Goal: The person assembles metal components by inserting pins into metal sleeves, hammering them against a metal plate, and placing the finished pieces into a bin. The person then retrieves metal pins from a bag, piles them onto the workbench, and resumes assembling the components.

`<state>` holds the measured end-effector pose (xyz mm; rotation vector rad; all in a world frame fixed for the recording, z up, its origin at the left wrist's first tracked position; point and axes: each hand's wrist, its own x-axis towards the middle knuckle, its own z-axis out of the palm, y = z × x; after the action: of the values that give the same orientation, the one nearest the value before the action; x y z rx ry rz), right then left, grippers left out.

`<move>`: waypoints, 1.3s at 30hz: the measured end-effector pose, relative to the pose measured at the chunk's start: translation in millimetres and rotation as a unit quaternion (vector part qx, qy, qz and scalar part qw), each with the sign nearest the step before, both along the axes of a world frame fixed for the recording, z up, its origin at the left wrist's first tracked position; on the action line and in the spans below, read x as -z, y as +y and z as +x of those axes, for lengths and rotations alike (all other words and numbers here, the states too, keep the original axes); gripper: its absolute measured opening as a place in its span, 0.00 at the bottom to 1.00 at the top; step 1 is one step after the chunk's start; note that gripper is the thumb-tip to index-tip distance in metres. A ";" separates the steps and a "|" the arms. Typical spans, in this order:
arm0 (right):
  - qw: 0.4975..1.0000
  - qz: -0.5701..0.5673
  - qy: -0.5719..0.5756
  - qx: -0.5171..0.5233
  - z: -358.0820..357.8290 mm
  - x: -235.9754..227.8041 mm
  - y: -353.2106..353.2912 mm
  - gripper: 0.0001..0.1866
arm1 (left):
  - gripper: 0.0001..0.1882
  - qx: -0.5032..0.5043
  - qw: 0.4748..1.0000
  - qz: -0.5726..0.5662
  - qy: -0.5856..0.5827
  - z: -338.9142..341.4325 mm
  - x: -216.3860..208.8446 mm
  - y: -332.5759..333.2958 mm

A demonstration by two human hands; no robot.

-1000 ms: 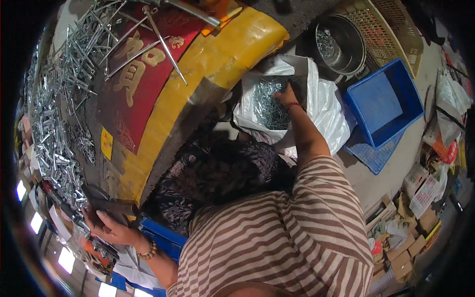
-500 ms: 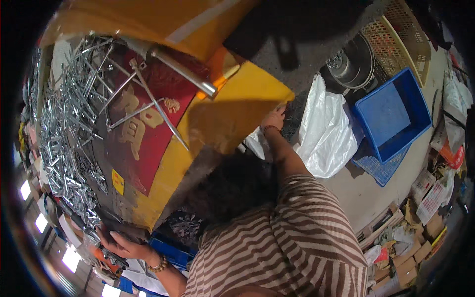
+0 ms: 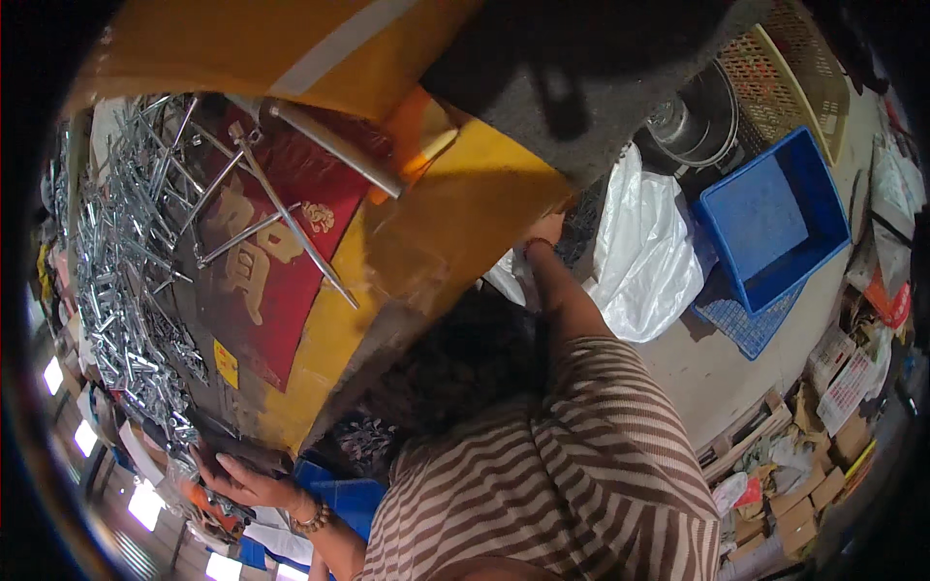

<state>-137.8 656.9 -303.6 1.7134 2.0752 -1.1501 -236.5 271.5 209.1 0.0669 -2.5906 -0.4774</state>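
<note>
My left hand, a beaded bracelet at its wrist, rests at the near left edge of the workbench, fingers stretched and somewhat apart. Beside it lies a large heap of shiny metal bolts or rods. My right hand reaches down beside the bench's yellow edge. Its fingers are mostly hidden there, so what it touches does not show. A white woven sack hangs just right of that forearm. On the bench's red cloth lie several long metal rods and a thick metal tube.
An orange-yellow machine panel overhangs the bench at the top. To the right stand a blue plastic bin, a metal bucket and a cream perforated crate. Cardboard boxes pile up at the lower right.
My right hand has gone further behind the bench's yellow edge, and its fingers no longer show. The view has shifted slightly. My left hand stays in place.
</note>
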 end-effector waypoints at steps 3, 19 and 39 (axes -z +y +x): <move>0.998 0.017 -0.012 -0.063 -0.8 14.9 -8.2 0.55 | 0.21 -0.021 1.000 0.004 0.007 6.7 -1.8 -1.6; 0.992 0.057 -0.079 -0.081 -36.7 -50.9 7.8 0.39 | 0.22 -0.032 0.999 -0.014 -0.007 9.0 -1.7 -12.5; 0.972 -0.043 0.171 -0.158 28.1 -147.2 75.3 0.39 | 0.20 0.009 0.999 0.032 0.031 -1.6 5.9 -3.5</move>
<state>-109.6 732.2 -156.4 1.1512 2.3416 -1.4817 -238.1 267.9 203.1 0.0507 -2.5180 -0.5604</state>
